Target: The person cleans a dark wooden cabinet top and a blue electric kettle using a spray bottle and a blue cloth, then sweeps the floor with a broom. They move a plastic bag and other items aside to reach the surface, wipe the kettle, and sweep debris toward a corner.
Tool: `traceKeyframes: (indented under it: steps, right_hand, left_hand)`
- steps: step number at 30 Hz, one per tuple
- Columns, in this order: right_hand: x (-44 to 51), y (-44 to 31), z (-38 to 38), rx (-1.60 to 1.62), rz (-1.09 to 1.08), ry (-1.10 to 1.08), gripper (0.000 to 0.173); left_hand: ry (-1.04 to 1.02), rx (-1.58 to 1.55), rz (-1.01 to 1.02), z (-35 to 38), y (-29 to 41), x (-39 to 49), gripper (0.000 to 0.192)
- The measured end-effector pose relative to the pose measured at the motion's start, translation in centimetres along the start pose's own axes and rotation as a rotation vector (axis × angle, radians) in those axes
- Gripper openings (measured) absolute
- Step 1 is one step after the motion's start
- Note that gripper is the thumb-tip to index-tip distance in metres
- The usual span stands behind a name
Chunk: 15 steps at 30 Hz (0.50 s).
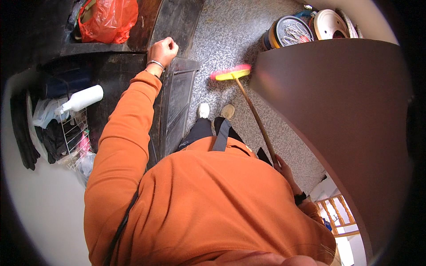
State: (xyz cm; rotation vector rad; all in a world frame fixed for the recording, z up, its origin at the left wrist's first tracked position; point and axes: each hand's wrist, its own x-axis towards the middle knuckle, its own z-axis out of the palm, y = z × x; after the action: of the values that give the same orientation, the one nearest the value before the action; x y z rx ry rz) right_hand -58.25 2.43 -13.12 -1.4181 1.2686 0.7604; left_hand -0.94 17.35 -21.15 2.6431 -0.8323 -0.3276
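My left hand (163, 52), a bracelet at its wrist, is curled over the edge of a dark wooden cabinet (133, 66); whether its fingers grip anything is hidden. Low at my right side, my right hand (283, 168) holds the wooden handle of a broom (255, 114). The broom's yellow head (233, 74) with pink bristles is on or just above the speckled floor, ahead of my shoes.
A red plastic bag (111, 21) sits on the dark furniture. Left stand a white bottle (87, 98) and a wire rack (71, 136). A large brown panel (339, 99) curves along the right. Behind it are a bucket of hangers (294, 31) and a round cream lid (327, 25).
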Motion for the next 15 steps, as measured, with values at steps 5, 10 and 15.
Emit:
traceKeyframes:
  steps: [5, 10, 15]
  right_hand:
    - [7.5, -5.1, 1.9, -0.03, -0.288, 0.147, 0.044]
    - [17.1, -9.5, 5.6, 0.205, -0.218, 0.124, 0.044]
    - [13.4, -2.3, 10.9, 0.27, -0.123, 0.054, 0.047]
  left_hand:
    - [0.029, 0.012, 0.039, -0.2, 0.2, -0.1, 0.018]
    - [0.017, 0.016, 0.019, -0.1, 0.1, -0.1, 0.021]
    - [0.035, 0.049, 0.056, 0.8, -0.8, 0.4, 0.024]
